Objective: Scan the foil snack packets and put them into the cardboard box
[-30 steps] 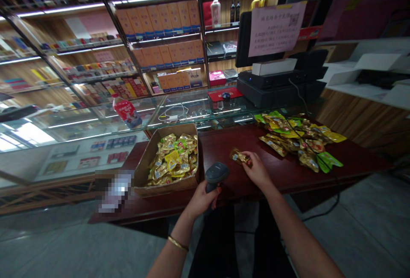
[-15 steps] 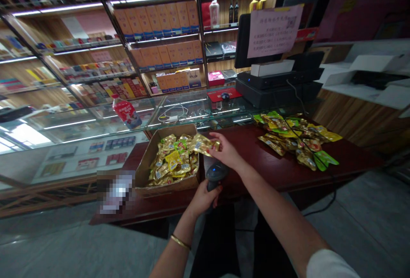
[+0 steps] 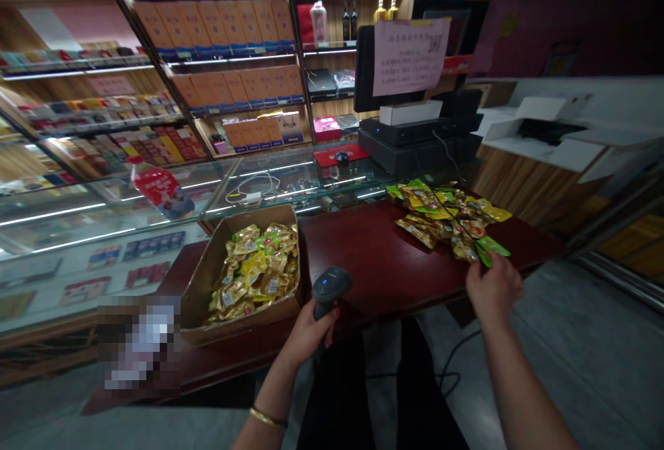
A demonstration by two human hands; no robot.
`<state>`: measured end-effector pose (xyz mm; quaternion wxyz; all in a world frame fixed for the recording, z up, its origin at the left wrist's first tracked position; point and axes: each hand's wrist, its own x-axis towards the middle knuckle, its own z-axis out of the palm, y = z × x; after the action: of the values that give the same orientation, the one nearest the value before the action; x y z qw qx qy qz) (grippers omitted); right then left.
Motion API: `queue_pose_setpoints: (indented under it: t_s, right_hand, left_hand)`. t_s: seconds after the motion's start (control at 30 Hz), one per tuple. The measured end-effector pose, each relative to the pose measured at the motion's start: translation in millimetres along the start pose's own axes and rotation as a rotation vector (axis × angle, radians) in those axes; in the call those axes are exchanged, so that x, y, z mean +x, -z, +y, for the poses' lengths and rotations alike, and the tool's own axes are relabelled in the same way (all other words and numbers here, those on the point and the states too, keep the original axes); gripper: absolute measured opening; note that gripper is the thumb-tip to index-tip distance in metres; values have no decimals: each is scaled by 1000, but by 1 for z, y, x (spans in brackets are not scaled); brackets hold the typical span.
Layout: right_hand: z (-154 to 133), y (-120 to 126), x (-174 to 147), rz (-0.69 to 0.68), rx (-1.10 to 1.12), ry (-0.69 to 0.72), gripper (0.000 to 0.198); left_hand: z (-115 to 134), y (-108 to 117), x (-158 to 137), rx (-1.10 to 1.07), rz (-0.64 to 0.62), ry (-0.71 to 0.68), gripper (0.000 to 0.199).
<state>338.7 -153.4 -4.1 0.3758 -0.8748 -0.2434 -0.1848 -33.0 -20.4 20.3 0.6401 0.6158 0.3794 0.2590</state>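
The left hand grips the scanner; the right hand is at a green packet, its grip unclear.

I record the scanner as dark grey with a blue light, the packets gold, yellow and green, the carton brown, the tabletop reddish-brown, the notice pink with dark lettering.

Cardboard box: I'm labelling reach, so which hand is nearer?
Left. The left hand, holding the scanner, is beside the near right corner of the cardboard box; the right hand is farther right, at a green packet.
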Motion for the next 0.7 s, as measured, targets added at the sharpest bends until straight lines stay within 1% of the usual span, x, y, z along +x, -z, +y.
queue_pose_setpoints:
  t_s: [0.03,0.1,0.13,0.2,0.3,0.37,0.43,0.5,0.57,0.63,0.67,0.7]
  right_hand:
    - [16,3,10,7,-18,-55,47]
    - [38,5,33,-8,-67,-174,47]
    - [45,4,45,-31,-99,-229,49]
    - [53,-2,68,-127,-173,-310,58]
    - [61,-14,98,-311,-250,-334,75]
    - [66,-21,111,-360,-233,-294,78]
    - [72,-26,119,-357,-185,-269,78]
    - [80,-29,122,-347,-145,-275,75]
    - [89,-31,120,-310,-109,-281,63]
    - [100,-34,116,-207,-29,-256,47]
    - [105,-34,115,-141,17,-240,41]
    - [109,-35,114,-77,59,-205,41]
  left_hand:
    - [1,0,0,4,5,1,45]
    - [1,0,-1,16,12,8,45]
    - [1,-1,-1,23,16,9,45]
    - [1,-1,0,35,22,8,45]
    - [-1,-1,0,44,26,4,45]
    - [-2,-1,1,45,26,6,46]
    - [-2,-1,1,39,30,1,47]
    - [-2,-1,0,29,29,-2,48]
    - [-1,-1,-1,23,27,0,47]
    - [0,-1,-1,21,23,4,46]
    - [1,-1,-1,20,22,4,45]
    - [1,-1,-1,17,20,1,45]
